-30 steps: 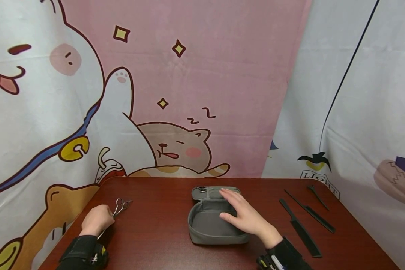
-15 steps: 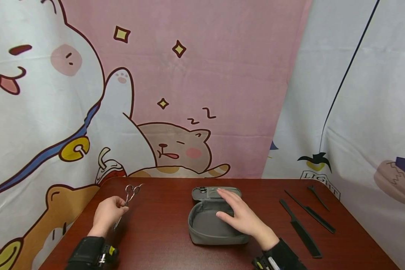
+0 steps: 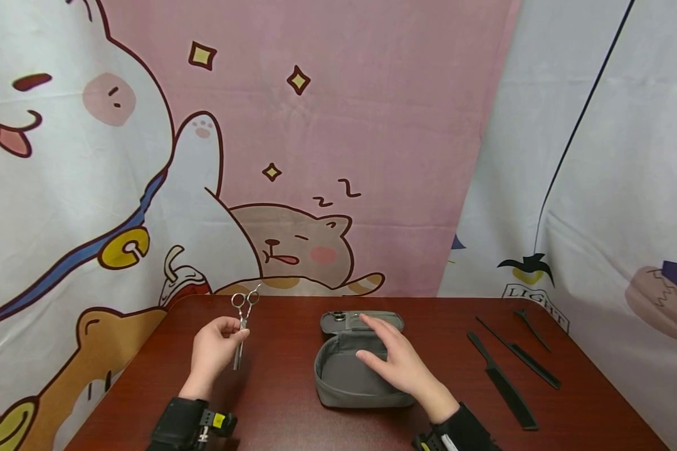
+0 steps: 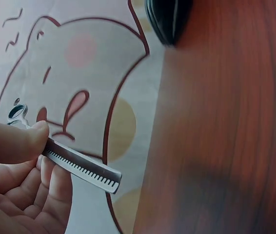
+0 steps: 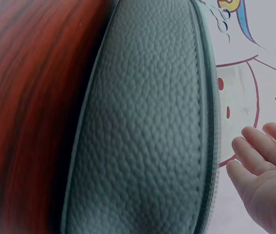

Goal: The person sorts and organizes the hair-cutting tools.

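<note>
My left hand point(image 3: 215, 351) pinches a pair of silver thinning scissors point(image 3: 241, 322) between thumb and fingers, above the left half of the table. In the head view the finger rings point up and away and the blades point down. The toothed blade point(image 4: 84, 168) shows plainly in the left wrist view. A grey zip case point(image 3: 367, 398) lies unfolded in the middle, its lid tipped back with something metallic point(image 3: 338, 316) in it. Over the case's right side hovers my right hand point(image 3: 403, 363), fingers extended and holding nothing. The case's pebbled side wall point(image 5: 143, 122) fills the right wrist view.
On the right of the brown table point(image 3: 271, 413) lie a wide black comb point(image 3: 508, 391), a slim tail comb point(image 3: 521, 357) and a small dark clip-like piece point(image 3: 533, 332). A printed cloth point(image 3: 372, 125) hangs behind the table's far edge.
My left hand has carried the scissors up and rightward toward the case, and their rings now point more upright. The right hand has shifted slightly left, still over the case.
</note>
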Tool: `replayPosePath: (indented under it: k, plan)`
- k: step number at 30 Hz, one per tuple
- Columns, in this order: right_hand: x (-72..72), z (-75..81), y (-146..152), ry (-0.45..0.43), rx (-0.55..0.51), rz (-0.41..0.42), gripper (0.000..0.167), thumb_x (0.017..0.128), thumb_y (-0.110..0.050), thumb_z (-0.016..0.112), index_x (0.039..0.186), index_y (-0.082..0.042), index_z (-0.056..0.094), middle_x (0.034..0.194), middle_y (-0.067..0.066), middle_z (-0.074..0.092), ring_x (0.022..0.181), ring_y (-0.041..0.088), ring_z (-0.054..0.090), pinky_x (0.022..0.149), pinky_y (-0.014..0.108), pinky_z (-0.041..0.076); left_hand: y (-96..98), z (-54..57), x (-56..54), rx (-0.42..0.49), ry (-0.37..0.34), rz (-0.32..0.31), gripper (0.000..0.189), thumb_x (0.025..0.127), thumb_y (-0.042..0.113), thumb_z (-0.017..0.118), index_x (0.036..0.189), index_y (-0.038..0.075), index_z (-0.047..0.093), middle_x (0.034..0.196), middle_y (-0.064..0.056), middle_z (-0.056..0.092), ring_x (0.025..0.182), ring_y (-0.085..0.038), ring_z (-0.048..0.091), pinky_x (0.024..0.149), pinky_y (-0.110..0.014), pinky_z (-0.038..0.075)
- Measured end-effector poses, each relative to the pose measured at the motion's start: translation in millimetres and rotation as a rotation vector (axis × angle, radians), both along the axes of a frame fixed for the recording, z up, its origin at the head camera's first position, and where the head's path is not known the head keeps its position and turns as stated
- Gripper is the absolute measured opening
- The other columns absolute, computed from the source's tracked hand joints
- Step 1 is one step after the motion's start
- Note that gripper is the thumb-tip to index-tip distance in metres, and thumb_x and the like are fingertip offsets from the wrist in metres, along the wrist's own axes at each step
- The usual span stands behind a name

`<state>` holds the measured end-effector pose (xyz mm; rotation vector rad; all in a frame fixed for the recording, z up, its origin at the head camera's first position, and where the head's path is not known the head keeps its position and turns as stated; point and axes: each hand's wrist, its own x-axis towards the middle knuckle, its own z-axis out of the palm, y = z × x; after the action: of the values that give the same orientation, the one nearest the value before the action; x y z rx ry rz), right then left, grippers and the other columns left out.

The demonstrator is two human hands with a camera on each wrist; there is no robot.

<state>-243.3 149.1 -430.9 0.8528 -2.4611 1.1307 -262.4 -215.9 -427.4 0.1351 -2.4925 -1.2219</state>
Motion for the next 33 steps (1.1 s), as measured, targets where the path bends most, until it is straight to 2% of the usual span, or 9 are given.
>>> replayPosePath:
  k: [6,10,20,26,33]
  plan:
    - [1.8,-4.3,-3,0.032,-0.052,-0.006,0.063,0.091,-0.026,0.073,0.145,-0.005,0.048,0.142,0.005,0.053,0.128,0.027,0.051,0.098,0.053,0.044,27.2,1.8,0.8,0.11,0.038,-0.016,0.012,0.086,0.008,0.076,0.093,0.001,0.069,0.086,-0.009,0.068,0.079,-0.023,0.062,0.065,-0.033,0.046]
    - [3.4,-6.5,-5,0.039,-0.073,-0.004,0.063,0.091,-0.025,0.073,0.146,-0.009,0.047,0.141,0.005,0.054,0.128,0.025,0.052,0.098,0.052,0.045,45.7,3.9,1.9,0.19,0.066,-0.04,0.012,0.086,0.007,0.077,0.093,0.001,0.069,0.086,-0.008,0.068,0.08,-0.021,0.06,0.069,-0.032,0.046]
    - [4.0,-9.2,-10,0.1,-0.151,0.007,0.062,0.089,-0.016,0.076,0.144,-0.009,0.049,0.136,0.008,0.059,0.124,0.025,0.056,0.097,0.044,0.047,86.8,7.2,3.2,0.464,0.108,-0.129,0.016,0.084,0.003,0.078,0.094,-0.005,0.068,0.084,-0.009,0.065,0.076,-0.017,0.057,0.064,-0.026,0.049]
    - [6.3,-10.0,-17,0.043,-0.195,0.039,0.061,0.09,-0.015,0.074,0.144,-0.008,0.047,0.136,0.011,0.058,0.125,0.026,0.054,0.099,0.042,0.046,105.2,7.4,4.4,0.562,0.128,-0.183,0.015,0.083,0.0,0.078,0.093,-0.006,0.068,0.083,-0.009,0.066,0.075,-0.015,0.058,0.066,-0.028,0.052]
    - [9.1,-11.1,-23,-0.042,-0.229,0.038,0.06,0.091,-0.017,0.074,0.144,-0.01,0.048,0.136,0.008,0.058,0.125,0.025,0.055,0.099,0.044,0.046,123.5,7.7,8.9,0.637,0.151,-0.244,0.016,0.083,-0.002,0.076,0.093,-0.008,0.067,0.084,-0.01,0.066,0.074,-0.014,0.059,0.065,-0.026,0.054]
